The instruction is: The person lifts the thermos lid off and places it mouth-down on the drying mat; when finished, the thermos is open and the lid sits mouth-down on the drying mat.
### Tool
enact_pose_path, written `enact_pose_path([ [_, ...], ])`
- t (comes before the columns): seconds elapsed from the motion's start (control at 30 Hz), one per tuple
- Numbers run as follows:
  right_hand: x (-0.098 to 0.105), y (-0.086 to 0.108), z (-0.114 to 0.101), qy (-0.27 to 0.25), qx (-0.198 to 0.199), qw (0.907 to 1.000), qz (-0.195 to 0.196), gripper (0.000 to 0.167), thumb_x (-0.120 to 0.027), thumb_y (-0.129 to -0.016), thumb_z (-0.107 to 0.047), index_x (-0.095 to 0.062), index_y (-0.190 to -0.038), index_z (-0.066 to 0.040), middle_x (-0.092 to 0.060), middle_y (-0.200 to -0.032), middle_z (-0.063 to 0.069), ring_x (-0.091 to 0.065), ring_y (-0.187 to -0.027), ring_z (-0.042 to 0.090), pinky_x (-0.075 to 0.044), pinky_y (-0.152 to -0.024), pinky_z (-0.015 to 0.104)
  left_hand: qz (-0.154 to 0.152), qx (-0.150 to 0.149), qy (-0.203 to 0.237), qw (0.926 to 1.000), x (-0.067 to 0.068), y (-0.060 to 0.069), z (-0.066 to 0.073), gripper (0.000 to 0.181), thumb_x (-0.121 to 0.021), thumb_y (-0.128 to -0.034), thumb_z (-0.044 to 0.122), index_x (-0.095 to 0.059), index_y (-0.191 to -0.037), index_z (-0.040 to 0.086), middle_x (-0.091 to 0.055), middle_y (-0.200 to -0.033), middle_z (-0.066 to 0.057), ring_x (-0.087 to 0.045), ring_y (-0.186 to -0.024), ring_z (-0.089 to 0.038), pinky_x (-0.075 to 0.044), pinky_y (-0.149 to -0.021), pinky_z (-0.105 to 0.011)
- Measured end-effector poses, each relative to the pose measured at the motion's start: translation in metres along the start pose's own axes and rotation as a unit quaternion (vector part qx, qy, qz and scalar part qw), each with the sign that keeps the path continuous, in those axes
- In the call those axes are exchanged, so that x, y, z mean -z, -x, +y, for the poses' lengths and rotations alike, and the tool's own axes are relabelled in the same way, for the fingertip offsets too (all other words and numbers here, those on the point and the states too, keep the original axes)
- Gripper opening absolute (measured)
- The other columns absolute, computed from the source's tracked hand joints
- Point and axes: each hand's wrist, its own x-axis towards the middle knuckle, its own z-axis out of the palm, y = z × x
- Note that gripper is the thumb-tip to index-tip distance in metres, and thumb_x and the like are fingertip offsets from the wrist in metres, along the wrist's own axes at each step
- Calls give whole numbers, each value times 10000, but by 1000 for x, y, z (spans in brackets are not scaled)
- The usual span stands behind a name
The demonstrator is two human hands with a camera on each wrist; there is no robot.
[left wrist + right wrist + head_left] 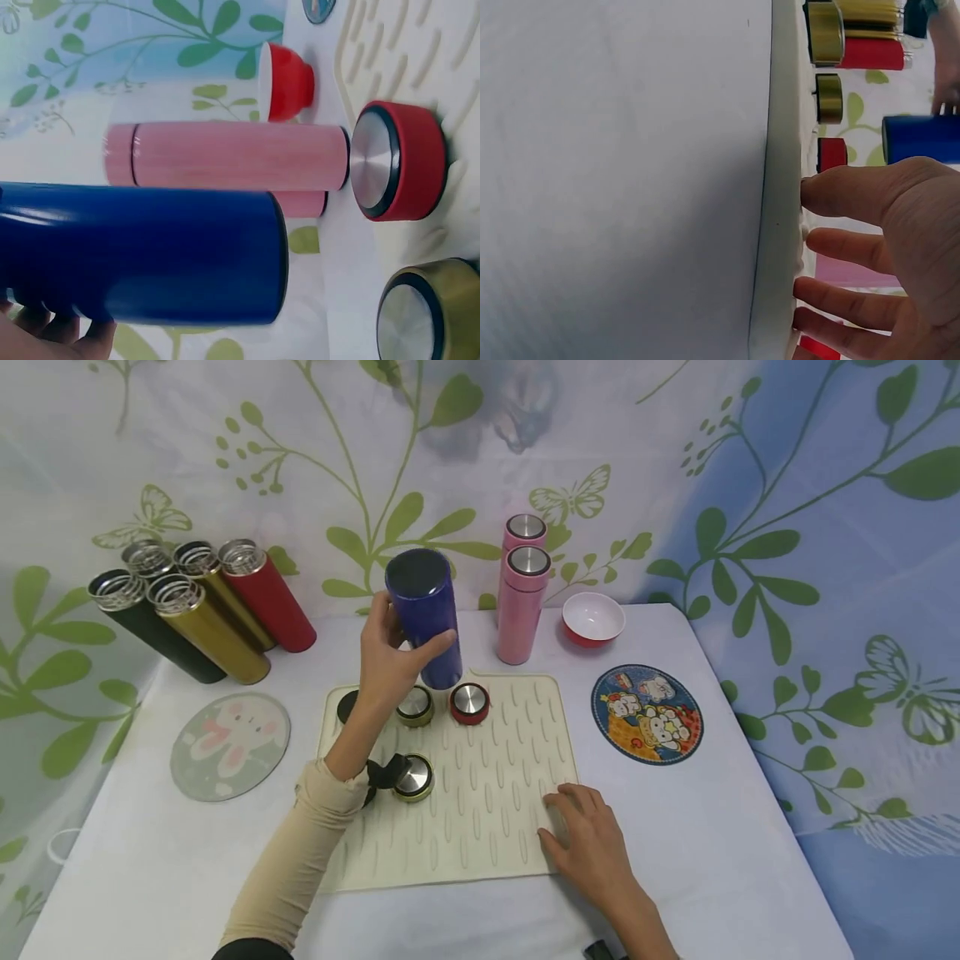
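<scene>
My left hand [392, 658] grips a blue thermos bottle [435, 627], fingers and thumb round its side. In the left wrist view the blue bottle [150, 255] hangs in front of two pink bottles. Its opening is not visible. Below it, on a cream ribbed mat [495, 818], lie a red lid [470, 703], a gold lid [415, 706], another gold lid [413, 777] and a dark lid [347, 706] partly behind the wrist. At the mat's right edge my right hand [588, 843] touches the mat with spread fingers and holds nothing.
Several lidless bottles, among them a red one [270, 602] and a gold one [217, 639], stand at the back left. Two capped pink bottles [521, 618] and a red-white bowl [592, 618] are at the back right. Round printed mats [230, 746] [647, 714] flank the cream mat.
</scene>
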Motion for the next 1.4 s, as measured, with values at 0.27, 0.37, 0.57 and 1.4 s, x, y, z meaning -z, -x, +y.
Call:
enact_pose_path([
  [0.27, 6, -4, -3, -32, -113, 9997, -232, 449, -922, -670, -178, -723, -1057, -68, -622, -1169, 125, -548, -1122, 328, -480, -903, 494, -60, -646, -281, 9975, 7, 34, 42, 684, -818, -692, -111, -501, -1297, -91, -576, -1264, -241, -577, -1158, -372, -446, -1008, -374],
  [0.37, 12, -9, -4, -125, -192, 9988, -433, 458, -923, -683, -195, -725, -1076, -69, -628, -1170, 111, -553, -1127, 314, -492, -913, 491, -60, -840, -434, 9955, 10, 45, 47, 714, -834, -660, -133, -510, -1295, -103, -575, -1265, -261, -566, -1169, -392, -433, -1025, -375],
  [0.57, 29, -21, -10, -441, -381, 9958, -708, 447, -890, -748, -239, -719, -1128, -76, -646, -1185, 80, -574, -1132, 297, -488, -927, 501, -376, -1142, -547, 9912, 18, 66, 40, 815, -894, -604, -105, -550, -1337, -11, -603, -1321, -149, -540, -1235, -314, -414, -1045, -417],
  [1.4, 104, -77, -140, -3412, 2696, 8883, 1478, 822, -876, -761, -391, -549, -1321, 114, -591, -1280, 232, -565, -1148, 334, -451, -1016, 310, -796, -1735, -710, 9790, 11, 126, 41, 738, -843, -639, -21, -557, -1318, 22, -606, -1326, -168, -503, -1295, -399, -239, -1143, -590],
])
